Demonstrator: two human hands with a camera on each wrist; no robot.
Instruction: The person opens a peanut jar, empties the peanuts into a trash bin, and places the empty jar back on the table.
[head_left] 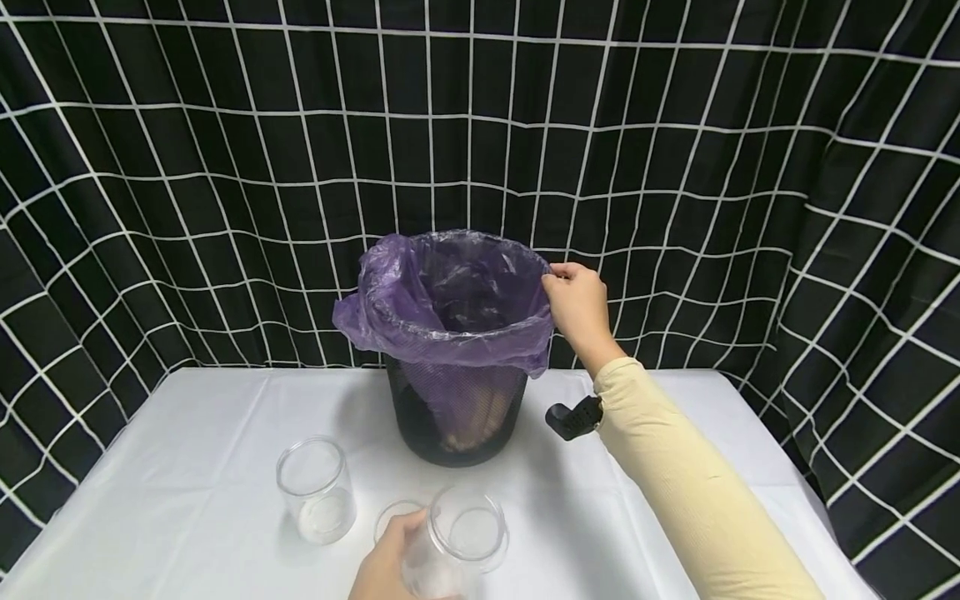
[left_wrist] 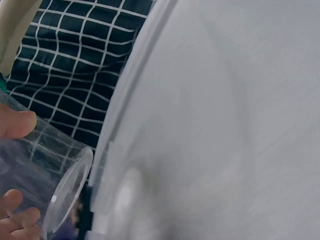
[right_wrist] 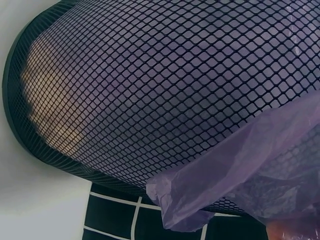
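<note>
right hand [head_left: 576, 302] pinching purple liner [head_left: 450, 329] at bin [head_left: 457, 417] rim | left hand [head_left: 386, 567] gripping tilted clear jar [head_left: 457, 542] before bin | risk: liner slipping inward, jar knocking second jar [head_left: 315, 490]

Head cam looks forward and down at the bin [head_left: 456, 417] from mid-distance. Right wrist cam sits super close beside the same bin [right_wrist: 150, 100]. Left wrist cam is tight on a jar [left_wrist: 45, 170], bin-side.
</note>
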